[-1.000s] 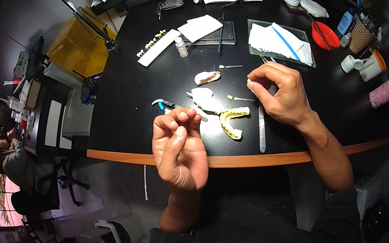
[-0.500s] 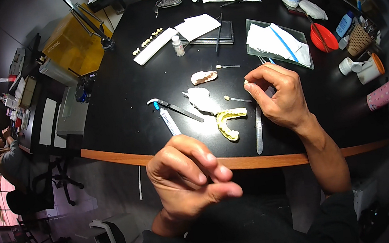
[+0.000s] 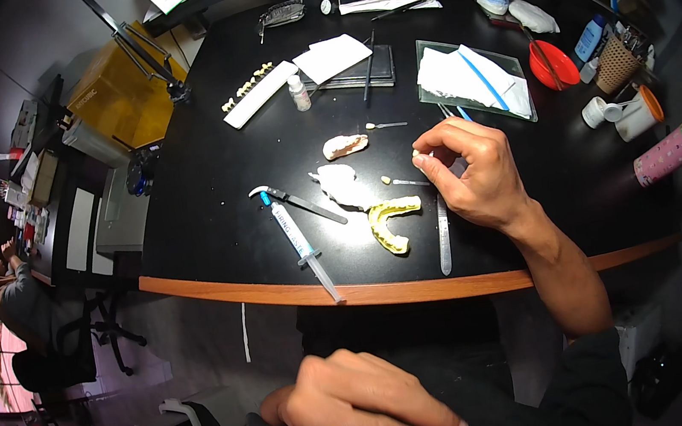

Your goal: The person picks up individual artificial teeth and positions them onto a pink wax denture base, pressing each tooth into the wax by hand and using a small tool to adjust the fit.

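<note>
Thumb and index finger of my right hand point(image 3: 473, 165) pinch a small tooth-coloured crown point(image 3: 416, 154) above the desk. My left hand point(image 3: 376, 411) hangs low in front of my body, off the desk, its fingers loosely stretched; its palm is hidden. Left of my right hand lie a yellow dental arch model point(image 3: 380, 234), a white lump point(image 3: 339, 186) and a cream jaw model piece point(image 3: 344, 145). Two small tooth pieces sit on thin pins, one pin point(image 3: 410, 182) beside my fingers, the other point(image 3: 388, 125) farther off. A metal flat-handled tool point(image 3: 445, 242) lies beneath my right hand.
A syringe point(image 3: 297, 240) and curved tweezers point(image 3: 314, 208) lie at left near the desk's wooden edge point(image 3: 222, 287). Behind stand a tooth-shade rack point(image 3: 261, 94) and small bottle point(image 3: 299, 93). A glass plate point(image 3: 522, 107) with tissue, red bowl point(image 3: 565, 67) and pink bottle point(image 3: 671, 152) are at right.
My left hand has dropped from over the desk edge toward my lap, uncovering the syringe's plunger. My right hand keeps its pinch on the crown; the view has shifted slightly.
</note>
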`<state>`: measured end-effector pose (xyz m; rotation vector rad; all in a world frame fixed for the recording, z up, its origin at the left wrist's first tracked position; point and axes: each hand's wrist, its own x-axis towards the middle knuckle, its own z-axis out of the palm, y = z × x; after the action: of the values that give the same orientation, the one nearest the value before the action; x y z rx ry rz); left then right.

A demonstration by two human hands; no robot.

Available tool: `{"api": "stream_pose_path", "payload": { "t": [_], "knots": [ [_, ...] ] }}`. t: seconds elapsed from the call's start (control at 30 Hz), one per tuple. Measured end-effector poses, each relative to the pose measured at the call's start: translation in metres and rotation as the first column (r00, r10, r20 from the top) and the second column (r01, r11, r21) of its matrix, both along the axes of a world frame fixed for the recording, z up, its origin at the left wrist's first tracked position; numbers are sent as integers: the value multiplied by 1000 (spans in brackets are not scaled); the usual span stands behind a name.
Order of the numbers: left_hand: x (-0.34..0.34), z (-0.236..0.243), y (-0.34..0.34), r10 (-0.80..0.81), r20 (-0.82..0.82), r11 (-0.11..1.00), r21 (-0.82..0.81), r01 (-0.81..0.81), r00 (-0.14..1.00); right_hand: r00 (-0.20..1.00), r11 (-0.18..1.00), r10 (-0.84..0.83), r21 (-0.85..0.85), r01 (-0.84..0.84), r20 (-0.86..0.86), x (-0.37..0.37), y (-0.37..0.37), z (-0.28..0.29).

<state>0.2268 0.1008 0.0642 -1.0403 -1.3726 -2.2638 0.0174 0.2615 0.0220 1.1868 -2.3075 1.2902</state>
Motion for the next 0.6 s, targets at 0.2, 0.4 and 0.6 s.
{"api": "stream_pose_path", "payload": {
  "t": [0.2, 0.4, 0.6],
  "knots": [
    [-4, 6, 21, 147, -210, 974, 200, -105, 967, 1000, 1000, -1, 0, 1, -31, 2, 2, 2],
    [-8, 10, 25, 215, -179, 965, 192, -180, 960, 1000, 1000, 5, 7, -5, -17, 3, 1, 2],
    [-14, 15, 14, 34, -54, 991, 129, -27, 998, 1000, 1000, -22, 2, 22, -19, 0, 4, 3]
  ]
}}
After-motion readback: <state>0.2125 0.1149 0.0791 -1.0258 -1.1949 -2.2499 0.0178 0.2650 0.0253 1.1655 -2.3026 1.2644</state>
